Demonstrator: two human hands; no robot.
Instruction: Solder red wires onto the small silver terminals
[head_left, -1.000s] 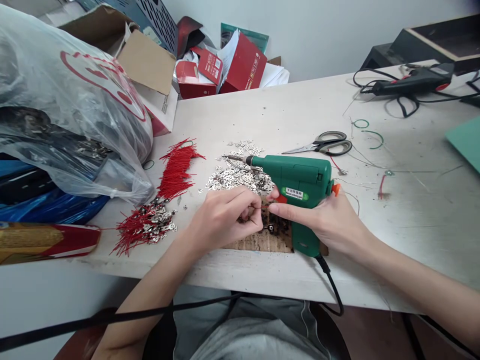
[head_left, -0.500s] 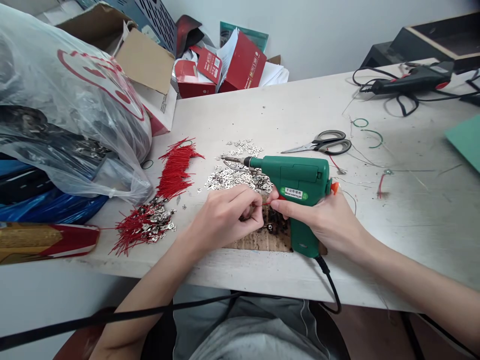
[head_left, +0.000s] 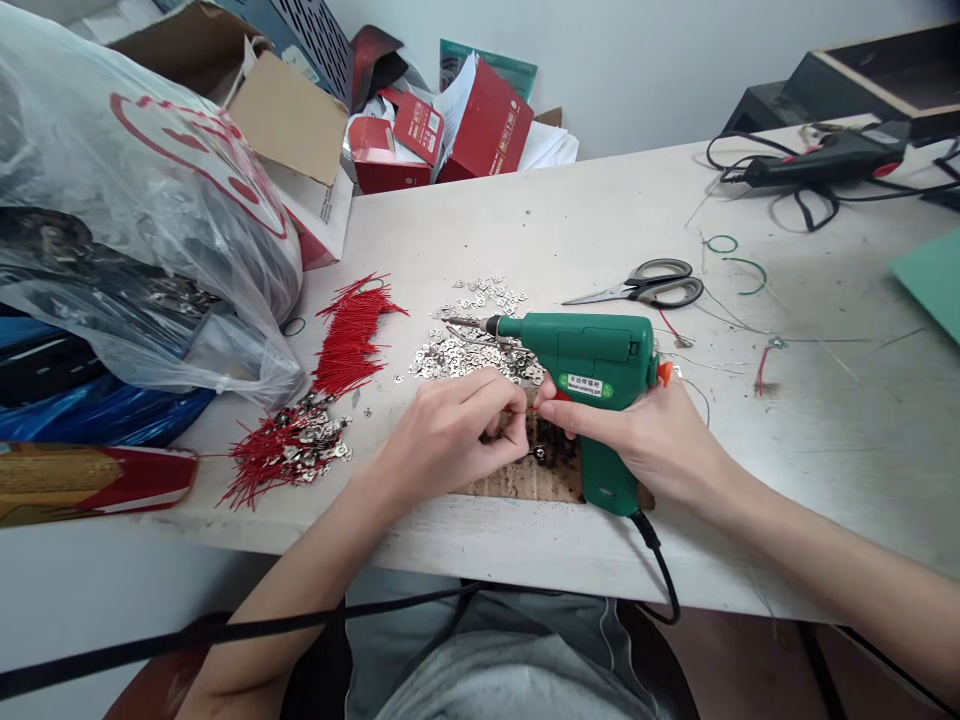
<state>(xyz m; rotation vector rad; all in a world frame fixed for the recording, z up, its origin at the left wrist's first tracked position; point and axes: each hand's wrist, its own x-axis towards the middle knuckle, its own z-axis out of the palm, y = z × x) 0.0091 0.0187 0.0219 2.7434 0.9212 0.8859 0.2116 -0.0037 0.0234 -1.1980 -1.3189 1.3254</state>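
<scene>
Green plastic soldering gun [head_left: 592, 362] lay with its long axis crosswise, metal tip pointing left beyond the left hand [head_left: 450, 430]. Right hand [head_left: 652, 440] gripped its handle; left fingertips pinched a thin red wire [head_left: 529, 408] over the scorched board [head_left: 540, 470]. Shiny flat terminals [head_left: 465, 350] lay heaped just beyond.

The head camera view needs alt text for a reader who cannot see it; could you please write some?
Two bare hands meet over a scorched board at a white table's near edge: the left hand pinches a thin red wire, the right hand grips a green soldering gun. Behind lie small metal terminals, bundled red wires and scissors.
</scene>
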